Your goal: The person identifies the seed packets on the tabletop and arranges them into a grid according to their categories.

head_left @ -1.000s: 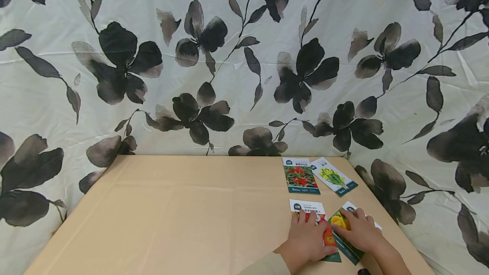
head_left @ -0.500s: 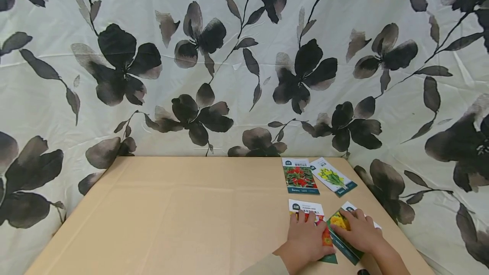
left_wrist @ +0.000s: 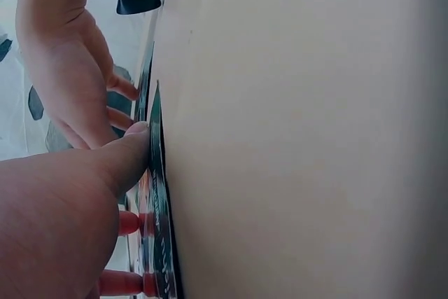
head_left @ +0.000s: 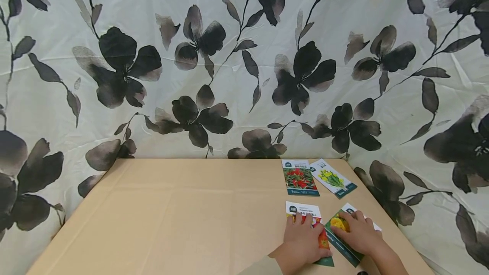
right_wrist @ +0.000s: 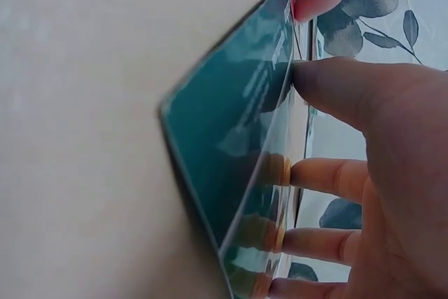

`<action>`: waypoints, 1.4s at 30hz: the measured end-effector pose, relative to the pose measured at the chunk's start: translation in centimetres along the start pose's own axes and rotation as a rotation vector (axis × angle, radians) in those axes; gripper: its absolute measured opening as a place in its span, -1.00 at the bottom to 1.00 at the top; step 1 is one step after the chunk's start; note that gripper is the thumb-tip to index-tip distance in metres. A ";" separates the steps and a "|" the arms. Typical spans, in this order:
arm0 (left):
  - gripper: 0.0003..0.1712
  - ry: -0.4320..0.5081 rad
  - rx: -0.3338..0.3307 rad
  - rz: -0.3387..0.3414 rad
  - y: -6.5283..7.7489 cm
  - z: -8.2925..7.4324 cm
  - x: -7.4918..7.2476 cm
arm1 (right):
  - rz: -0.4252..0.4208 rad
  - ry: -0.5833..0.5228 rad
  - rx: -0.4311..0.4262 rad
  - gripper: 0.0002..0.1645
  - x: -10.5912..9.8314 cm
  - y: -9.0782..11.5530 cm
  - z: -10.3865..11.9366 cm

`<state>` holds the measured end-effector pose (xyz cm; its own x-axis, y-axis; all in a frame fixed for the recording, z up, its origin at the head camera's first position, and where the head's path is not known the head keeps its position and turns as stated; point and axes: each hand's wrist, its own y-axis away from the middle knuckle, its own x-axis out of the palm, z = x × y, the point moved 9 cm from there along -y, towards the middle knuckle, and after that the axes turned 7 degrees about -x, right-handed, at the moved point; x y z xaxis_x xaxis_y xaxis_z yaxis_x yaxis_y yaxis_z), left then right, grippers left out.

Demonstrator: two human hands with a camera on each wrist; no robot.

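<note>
Flat on a seed packet with red and orange flowers [head_left: 302,207] lies my left hand [head_left: 303,241], fingertips spread over its picture. Just right of it, a tilted seed packet with yellow flowers [head_left: 345,251] is under my right hand [head_left: 363,233], whose fingers press its upper part. The two packets sit edge to edge, the right one slanted. In the right wrist view, the thumb and fingertips touch the glossy dark-green packet [right_wrist: 231,103]. From the left wrist view, the left thumb rests at the edge of its packet [left_wrist: 162,215]. Both hands cover much of the pictures.
Behind the hands lie a seed packet with red flowers [head_left: 300,179] and a slanted one with yellow blooms and green stems [head_left: 333,178], their edges close together. The tan tabletop [head_left: 172,224] ends at a floral cloth [head_left: 244,84]. A small black object [head_left: 362,273] shows at the bottom edge.
My left hand has slid its packet slightly leftward, showing more of the other packet's left corner. The right hand stays nearly in place. The head view has tilted up slightly.
</note>
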<state>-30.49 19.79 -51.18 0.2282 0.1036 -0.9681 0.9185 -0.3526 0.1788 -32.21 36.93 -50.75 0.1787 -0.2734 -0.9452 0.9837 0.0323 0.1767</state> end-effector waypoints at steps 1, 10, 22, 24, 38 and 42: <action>-0.20 0.005 0.001 0.001 0.1 0.1 0.1 | -0.001 0.002 0.001 0.15 0.1 0.0 0.0; -0.21 0.016 -0.022 0.010 0.7 1.4 0.1 | -0.005 -0.009 0.006 0.15 0.0 0.1 0.1; -0.21 0.044 -0.040 0.039 0.8 2.2 0.0 | -0.002 0.005 0.006 0.14 0.2 0.0 0.0; -0.21 0.045 -0.045 0.040 0.9 2.4 0.0 | -0.003 0.008 0.004 0.13 0.2 0.0 0.0; -0.19 0.071 -0.057 0.025 1.7 4.0 -0.5 | -0.001 0.009 0.001 0.12 0.0 0.2 0.4; -0.19 0.071 -0.049 0.013 2.1 4.5 -0.8 | 0.002 0.008 0.004 0.13 0.0 0.3 0.4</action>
<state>-30.16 14.82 -50.82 0.2614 0.1658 -0.9509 0.9295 -0.3087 0.2017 -31.89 36.55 -50.55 0.1805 -0.2658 -0.9470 0.9834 0.0286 0.1794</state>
